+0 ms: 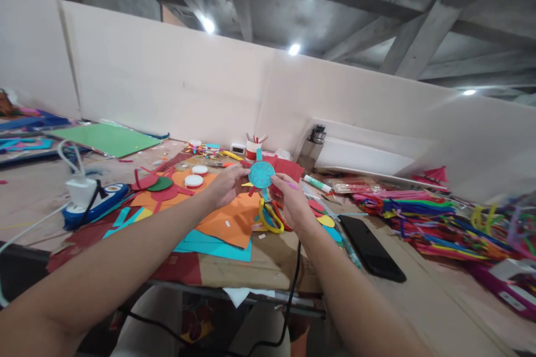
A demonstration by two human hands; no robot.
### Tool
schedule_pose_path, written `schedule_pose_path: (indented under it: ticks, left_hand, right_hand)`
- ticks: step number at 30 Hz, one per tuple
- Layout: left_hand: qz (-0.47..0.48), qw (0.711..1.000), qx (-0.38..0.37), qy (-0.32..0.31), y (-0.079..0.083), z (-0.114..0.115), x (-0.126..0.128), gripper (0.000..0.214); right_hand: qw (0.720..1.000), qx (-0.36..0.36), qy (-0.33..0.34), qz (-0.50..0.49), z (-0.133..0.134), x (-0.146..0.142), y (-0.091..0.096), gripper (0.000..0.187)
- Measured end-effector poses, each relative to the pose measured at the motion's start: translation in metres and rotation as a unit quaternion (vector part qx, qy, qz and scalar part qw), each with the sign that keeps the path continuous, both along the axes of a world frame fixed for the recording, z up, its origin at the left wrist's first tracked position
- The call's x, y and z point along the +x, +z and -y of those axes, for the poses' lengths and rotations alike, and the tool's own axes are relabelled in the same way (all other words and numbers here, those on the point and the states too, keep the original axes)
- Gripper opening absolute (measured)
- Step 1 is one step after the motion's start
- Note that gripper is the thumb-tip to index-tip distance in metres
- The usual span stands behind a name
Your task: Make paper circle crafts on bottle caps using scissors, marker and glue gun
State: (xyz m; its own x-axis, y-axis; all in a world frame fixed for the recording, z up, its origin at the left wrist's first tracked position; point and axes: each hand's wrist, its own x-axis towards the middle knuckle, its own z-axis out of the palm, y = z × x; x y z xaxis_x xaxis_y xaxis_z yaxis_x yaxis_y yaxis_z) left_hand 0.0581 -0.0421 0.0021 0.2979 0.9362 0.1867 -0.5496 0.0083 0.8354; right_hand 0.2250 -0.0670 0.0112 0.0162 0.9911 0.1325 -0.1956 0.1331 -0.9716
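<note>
A turquoise paper disc (262, 174) with dark drawn lines is held up above the table, with a turquoise strip at its top and another at its bottom, rather like a paper watch. My left hand (229, 184) pinches its left edge. On the right edge, my right hand (290, 194) grips it between thumb and fingers. Yellow-handled scissors (271, 217) lie below the disc, near my right hand. Under my left hand spread orange paper sheets (228, 226) and turquoise sheets (209, 245).
A black phone (372, 248) and colourful pipe cleaners (422, 206) lie at right. Behind are a glue stick (317, 183), a dark-lidded bottle (312, 148) and white-lidded jars (194, 181). At left are red and green discs (161, 184) and a white charger (81, 189) with cables.
</note>
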Motion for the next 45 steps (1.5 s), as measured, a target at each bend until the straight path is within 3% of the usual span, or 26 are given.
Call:
schedule_pose_path:
  ticks: [7,32,39,42,45]
  left_hand:
    - [-0.002,0.999,0.004,-0.047,-0.007,-0.003,0.002,0.017]
    - [0.011,0.998,0.016,-0.054,-0.017,-0.008,0.003,0.032]
    - [0.03,0.999,-0.013,-0.021,-0.014,-0.011,0.001,0.035]
    - [0.045,0.998,-0.031,0.017,-0.013,-0.012,-0.001,0.028]
    - [0.041,0.998,-0.038,0.023,-0.013,-0.013,-0.002,0.027]
  right_hand:
    - [0.997,-0.032,0.013,-0.068,0.0,0.001,-0.002,0.036]
    - [0.999,0.022,-0.011,-0.028,-0.003,0.0,-0.01,0.034]
    - [0.987,0.084,-0.128,0.041,-0.013,0.011,-0.018,0.035]
    - [0.965,0.147,-0.204,0.071,-0.011,0.017,-0.012,0.027]
    - [0.95,0.198,-0.219,0.105,0.001,0.016,-0.004,0.02]
